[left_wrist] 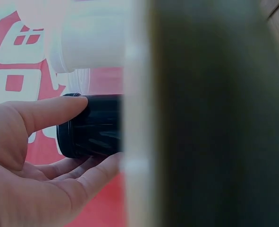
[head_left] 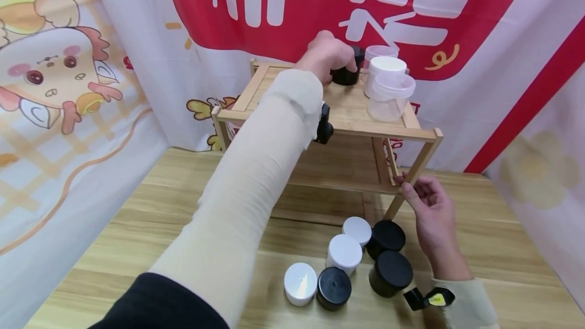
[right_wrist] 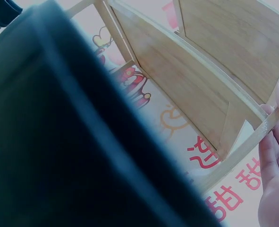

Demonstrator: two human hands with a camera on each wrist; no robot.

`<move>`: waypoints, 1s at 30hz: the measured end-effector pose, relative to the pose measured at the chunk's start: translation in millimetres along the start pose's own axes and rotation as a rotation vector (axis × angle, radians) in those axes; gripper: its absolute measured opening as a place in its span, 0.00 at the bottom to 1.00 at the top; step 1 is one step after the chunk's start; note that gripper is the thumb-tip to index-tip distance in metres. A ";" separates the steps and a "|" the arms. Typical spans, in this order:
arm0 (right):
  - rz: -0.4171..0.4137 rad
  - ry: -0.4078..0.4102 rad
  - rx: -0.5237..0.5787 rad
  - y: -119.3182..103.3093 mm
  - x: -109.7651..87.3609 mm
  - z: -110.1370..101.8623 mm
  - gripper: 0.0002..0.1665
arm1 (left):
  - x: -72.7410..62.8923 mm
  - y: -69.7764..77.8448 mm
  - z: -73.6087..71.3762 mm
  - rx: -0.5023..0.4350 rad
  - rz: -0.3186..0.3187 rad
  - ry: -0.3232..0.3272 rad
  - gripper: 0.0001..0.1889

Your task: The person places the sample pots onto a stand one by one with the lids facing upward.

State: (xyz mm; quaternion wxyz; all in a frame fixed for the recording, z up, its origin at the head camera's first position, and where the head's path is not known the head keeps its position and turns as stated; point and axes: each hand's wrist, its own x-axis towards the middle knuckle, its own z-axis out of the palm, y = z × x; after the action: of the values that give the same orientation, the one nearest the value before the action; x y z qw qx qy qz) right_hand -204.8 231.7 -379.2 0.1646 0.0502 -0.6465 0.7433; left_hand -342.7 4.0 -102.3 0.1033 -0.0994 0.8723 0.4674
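On the top tier of a wooden shelf rack [head_left: 274, 90], my left hand [head_left: 326, 55] grips a black jar [head_left: 346, 76]. The left wrist view shows the thumb on one side of this jar [left_wrist: 97, 125] and fingers under the other. Whether the jar's base touches the shelf is hard to tell. Right beside it stand a white jar [head_left: 386, 67], a clear jar [head_left: 390, 100] in front and another clear one [head_left: 379, 51] behind. Lower down, my right hand [head_left: 431, 212] holds the rack's front right post [right_wrist: 252, 144] between thumb and fingers.
In front of the rack, white jars [head_left: 300, 283] and black jars [head_left: 391, 274] stand grouped on the wood-grain surface [head_left: 183, 207]. The rack has lower tiers [head_left: 338, 159]. Printed cloth [head_left: 260, 39] hangs close behind it and along both sides.
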 end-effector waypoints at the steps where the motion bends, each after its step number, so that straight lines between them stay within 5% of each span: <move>1: -0.001 0.000 -0.002 0.0 0.1 -0.1 0.12 | 0.4 -0.4 -0.2 -0.003 -0.002 -0.001 0.35; 13: -0.006 -0.009 0.008 0.1 0.7 0.1 0.13 | 4.2 -1.9 -2.8 -0.016 -0.006 -0.039 0.35; 30: 0.004 0.011 0.004 -0.6 -0.3 0.9 0.13 | 2.7 5.9 6.9 0.089 -0.034 0.046 0.33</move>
State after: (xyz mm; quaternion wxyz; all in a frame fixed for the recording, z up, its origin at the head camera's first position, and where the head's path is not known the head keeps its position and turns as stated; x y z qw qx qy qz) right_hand -204.4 230.9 -378.6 0.1665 0.0452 -0.6443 0.7451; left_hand -346.3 12.8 -102.1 0.0956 -0.1201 0.8927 0.4237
